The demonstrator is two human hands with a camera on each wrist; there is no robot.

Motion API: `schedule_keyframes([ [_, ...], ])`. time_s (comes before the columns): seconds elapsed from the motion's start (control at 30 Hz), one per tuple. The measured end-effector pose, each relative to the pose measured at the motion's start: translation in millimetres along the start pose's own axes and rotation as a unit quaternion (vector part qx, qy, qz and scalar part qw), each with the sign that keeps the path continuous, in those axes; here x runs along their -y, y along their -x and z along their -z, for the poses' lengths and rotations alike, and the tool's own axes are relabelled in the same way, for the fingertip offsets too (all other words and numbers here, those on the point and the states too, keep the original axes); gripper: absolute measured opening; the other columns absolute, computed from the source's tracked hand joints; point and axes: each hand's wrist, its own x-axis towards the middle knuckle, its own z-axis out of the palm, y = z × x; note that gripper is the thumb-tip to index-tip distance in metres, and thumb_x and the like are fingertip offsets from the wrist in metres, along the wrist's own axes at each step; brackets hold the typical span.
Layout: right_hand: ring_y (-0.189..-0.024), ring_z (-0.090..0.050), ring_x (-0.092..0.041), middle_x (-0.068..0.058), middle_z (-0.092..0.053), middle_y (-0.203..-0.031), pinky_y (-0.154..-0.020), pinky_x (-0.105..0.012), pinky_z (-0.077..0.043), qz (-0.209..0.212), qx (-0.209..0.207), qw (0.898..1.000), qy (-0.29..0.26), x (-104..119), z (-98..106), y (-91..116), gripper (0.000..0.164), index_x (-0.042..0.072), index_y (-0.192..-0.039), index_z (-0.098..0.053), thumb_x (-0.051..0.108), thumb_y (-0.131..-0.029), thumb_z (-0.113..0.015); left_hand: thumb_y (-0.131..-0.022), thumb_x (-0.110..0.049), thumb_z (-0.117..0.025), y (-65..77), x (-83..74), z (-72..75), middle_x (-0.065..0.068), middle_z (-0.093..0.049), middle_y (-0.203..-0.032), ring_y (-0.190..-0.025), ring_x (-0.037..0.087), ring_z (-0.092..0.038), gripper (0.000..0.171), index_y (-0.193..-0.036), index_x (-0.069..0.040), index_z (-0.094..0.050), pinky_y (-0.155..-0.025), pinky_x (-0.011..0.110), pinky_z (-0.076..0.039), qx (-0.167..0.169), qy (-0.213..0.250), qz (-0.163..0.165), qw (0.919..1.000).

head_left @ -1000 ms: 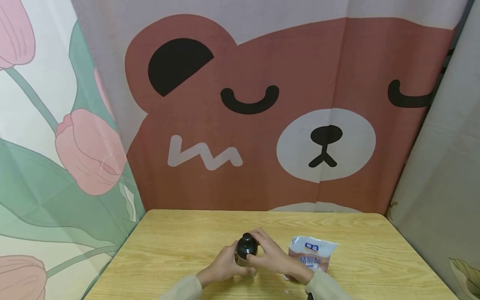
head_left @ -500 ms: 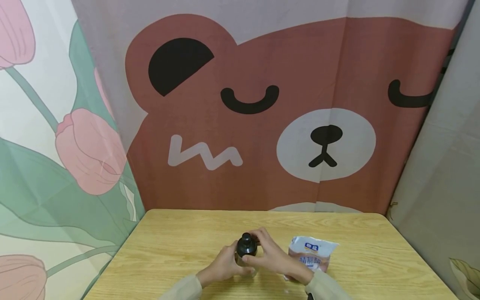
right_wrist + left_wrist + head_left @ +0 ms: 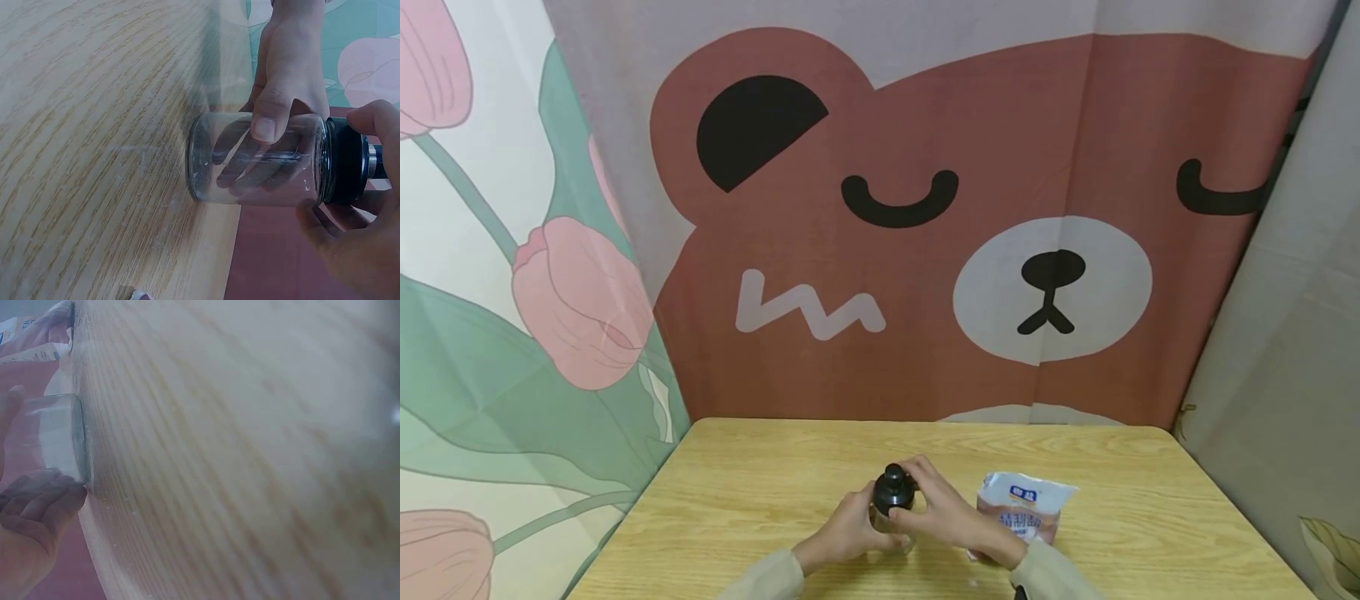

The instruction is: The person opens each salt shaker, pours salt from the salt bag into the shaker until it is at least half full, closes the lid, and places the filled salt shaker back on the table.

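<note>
A clear glass bottle (image 3: 262, 192) with a black lid (image 3: 893, 493) stands upright on the table. The lid carries a knob-like black top with a silvery band at its neck. My left hand (image 3: 852, 527) grips the glass body, its thumb on the near side and its fingers showing through the glass. With thumb and fingers curled round the lid, my right hand (image 3: 946, 510) holds it from the other side. The lid sits on the bottle's mouth. Inside, the glass shows no filling, only a few small marks on the wall.
Right of the hands, a white and pinkish-brown salt bag (image 3: 1024, 504) with blue print stands partly behind the right wrist. Fine pale specks lie on the wooden table (image 3: 760, 475) near the bottle. A bear-print curtain (image 3: 917, 358) hangs behind the table's far edge.
My right thumb has shifted slightly leftward along the lid's near edge. The left hand, the bottle and the salt bag stay where they were.
</note>
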Motion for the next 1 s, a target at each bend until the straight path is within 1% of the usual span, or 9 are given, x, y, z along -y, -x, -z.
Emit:
schedule_keyframes([
  [0.1,-0.113,-0.051,-0.017,0.0,-0.044,-0.125,-0.098,-0.043,-0.045,-0.003,-0.002,1.0,0.006,-0.3,-0.7,-0.1,0.053,0.006,-0.138,-0.049,0.031,-0.095,-0.067,-0.084,-0.037,-0.08,0.4,0.8,-0.1,-0.008,-0.064,-0.104,-0.069,0.003,-0.049,0.07,-0.14,-0.011,-0.048,-0.06,0.021,-0.043,0.004,0.004,-0.003,1.0],
  [0.2,-0.113,-0.052,-0.019,-0.001,-0.045,-0.127,-0.098,-0.043,-0.045,0.005,-0.007,1.0,0.015,-1.0,-1.0,0.0,0.055,0.002,-0.139,-0.049,0.029,-0.095,-0.067,-0.085,-0.037,-0.08,0.1,1.2,-0.4,-0.008,-0.065,-0.107,-0.07,0.003,-0.05,0.071,-0.143,-0.013,-0.046,-0.06,0.021,-0.043,0.004,0.003,-0.01,0.9999],
  [0.4,-0.113,-0.053,-0.021,-0.003,-0.045,-0.128,-0.096,-0.04,-0.046,0.007,-0.005,1.0,0.002,-0.8,-0.5,-1.1,0.058,0.001,-0.143,-0.046,0.028,-0.096,-0.066,-0.085,-0.036,-0.08,0.2,-0.2,-0.3,-0.009,-0.065,-0.102,-0.066,0.002,-0.049,0.072,-0.144,-0.014,-0.044,-0.059,0.02,-0.044,0.003,0.0,-0.026,0.9997],
  [0.6,-0.111,-0.054,-0.019,-0.003,-0.046,-0.127,-0.096,-0.037,-0.047,0.009,-0.012,1.0,0.008,-1.4,0.1,-3.7,0.053,-0.001,-0.139,-0.048,0.027,-0.097,-0.066,-0.087,-0.03,-0.079,-0.3,-3.7,0.9,-0.01,-0.066,-0.101,-0.066,0.002,-0.05,0.075,-0.148,-0.016,-0.039,-0.058,0.021,-0.046,0.004,0.0,-0.04,0.9992],
  [0.73,-0.111,-0.053,-0.019,-0.003,-0.046,-0.125,-0.096,-0.036,-0.047,0.01,-0.012,1.0,0.002,-2.2,0.6,-4.7,0.049,0.0,-0.137,-0.05,0.027,-0.098,-0.064,-0.087,-0.028,-0.079,-0.8,-4.4,1.5,-0.009,-0.067,-0.103,-0.064,0.002,-0.05,0.075,-0.149,-0.014,-0.038,-0.056,0.021,-0.045,0.007,0.005,-0.036,0.9993],
  [0.9,-0.112,-0.053,-0.02,-0.002,-0.045,-0.124,-0.096,-0.036,-0.047,0.007,-0.011,1.0,-0.003,-2.5,1.0,-4.6,0.047,0.0,-0.136,-0.051,0.026,-0.098,-0.064,-0.085,-0.036,-0.081,-1.5,-2.4,1.1,-0.011,-0.066,-0.096,-0.059,0.001,-0.044,0.076,-0.146,-0.013,-0.042,-0.053,0.02,-0.042,0.004,-0.004,-0.015,0.9999],
  [1.0,-0.112,-0.053,-0.02,-0.003,-0.045,-0.124,-0.096,-0.037,-0.047,0.01,-0.012,1.0,-0.002,-2.1,1.0,-4.5,0.046,0.001,-0.135,-0.051,0.025,-0.098,-0.064,-0.084,-0.037,-0.081,-1.6,-0.9,0.2,-0.011,-0.066,-0.092,-0.058,0.002,-0.045,0.078,-0.147,-0.014,-0.041,-0.053,0.02,-0.041,0.004,-0.004,-0.003,1.0],
])
